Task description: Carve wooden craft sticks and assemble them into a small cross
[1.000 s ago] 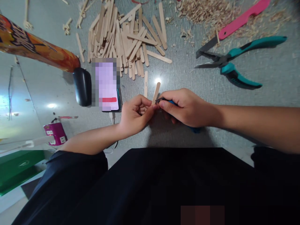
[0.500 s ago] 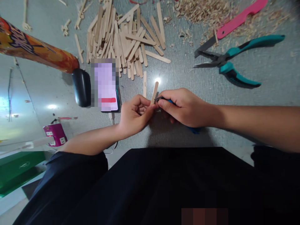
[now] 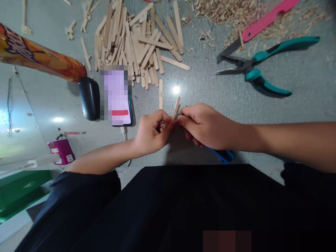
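Note:
My left hand (image 3: 153, 131) pinches the lower end of a wooden craft stick (image 3: 176, 106) between thumb and fingers, and the stick's free end points away from me. Close against its right side, my right hand (image 3: 207, 126) is closed around a blue-handled tool (image 3: 223, 155). The tool's dark metal tip is at the stick near my left fingertips, mostly covered by my right thumb and finger; its exact kind cannot be made out. Just beyond my left hand lies another craft stick (image 3: 160, 93) with a small mark or slot in it.
A heap of craft sticks (image 3: 147, 49) lies at the back, with wood shavings (image 3: 225, 14) to its right. Pliers (image 3: 271, 52) and a pink-handled knife (image 3: 267, 21) lie right. A phone (image 3: 118, 98), a black mouse (image 3: 89, 99), an orange tube (image 3: 47, 56) and a purple power socket (image 3: 61, 151) are left.
Both hands have moved slightly toward me, and the held stick has turned, leaning more right and looking narrower. My right hand has tilted, and more of the blue handle shows.

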Available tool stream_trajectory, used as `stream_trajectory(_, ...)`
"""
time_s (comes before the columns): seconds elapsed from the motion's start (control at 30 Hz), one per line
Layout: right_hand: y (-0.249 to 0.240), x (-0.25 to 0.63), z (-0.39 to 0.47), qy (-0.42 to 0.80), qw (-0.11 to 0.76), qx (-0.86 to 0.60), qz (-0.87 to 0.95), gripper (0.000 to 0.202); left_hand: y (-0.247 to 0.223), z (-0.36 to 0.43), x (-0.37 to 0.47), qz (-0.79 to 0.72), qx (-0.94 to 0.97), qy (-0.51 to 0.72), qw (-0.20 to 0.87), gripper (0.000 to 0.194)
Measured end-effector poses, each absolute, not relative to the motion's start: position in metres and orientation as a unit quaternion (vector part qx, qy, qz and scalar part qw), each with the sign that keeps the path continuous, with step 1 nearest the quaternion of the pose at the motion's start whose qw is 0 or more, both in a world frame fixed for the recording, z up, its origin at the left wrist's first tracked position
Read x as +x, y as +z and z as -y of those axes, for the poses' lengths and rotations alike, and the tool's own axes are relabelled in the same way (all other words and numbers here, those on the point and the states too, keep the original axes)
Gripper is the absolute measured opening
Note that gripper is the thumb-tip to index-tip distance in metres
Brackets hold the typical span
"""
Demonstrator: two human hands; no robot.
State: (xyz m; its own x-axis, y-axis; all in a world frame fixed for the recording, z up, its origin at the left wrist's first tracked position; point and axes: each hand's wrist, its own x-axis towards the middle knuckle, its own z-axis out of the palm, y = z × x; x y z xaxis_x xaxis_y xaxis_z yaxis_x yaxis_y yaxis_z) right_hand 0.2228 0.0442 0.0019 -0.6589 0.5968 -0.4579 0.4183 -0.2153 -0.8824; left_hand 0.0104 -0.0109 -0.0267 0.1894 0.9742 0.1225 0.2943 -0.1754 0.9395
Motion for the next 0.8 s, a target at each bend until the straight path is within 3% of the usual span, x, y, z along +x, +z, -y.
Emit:
stream_trajectory(0.17, 0.007, 0.219, -0.044, 0.615, 0.074, -0.423, 0.661, 0.046, -0.023, 0.009, 0.013, -0.471, 0.654, 0.418, 0.419, 0.024)
stream_trajectory(0.4, 0.002, 0.216, -0.054, 0.66, 0.089, -0.416, 0.619, 0.044, -0.028, 0.008, 0.016, -0.519, 0.509, 0.423, 0.541, 0.037)
stream_trajectory(0.6, -0.003, 0.221, -0.053, 0.706, 0.083, -0.41, 0.571, 0.029, -0.028, 0.007, 0.013, -0.541, 0.594, 0.446, 0.395, 0.036)
stream_trajectory(0.8, 0.0, 0.22, -0.055, 0.708, 0.089, -0.387, 0.584, 0.029, -0.026, 0.009, 0.013, -0.541, 0.613, 0.449, 0.361, 0.032)
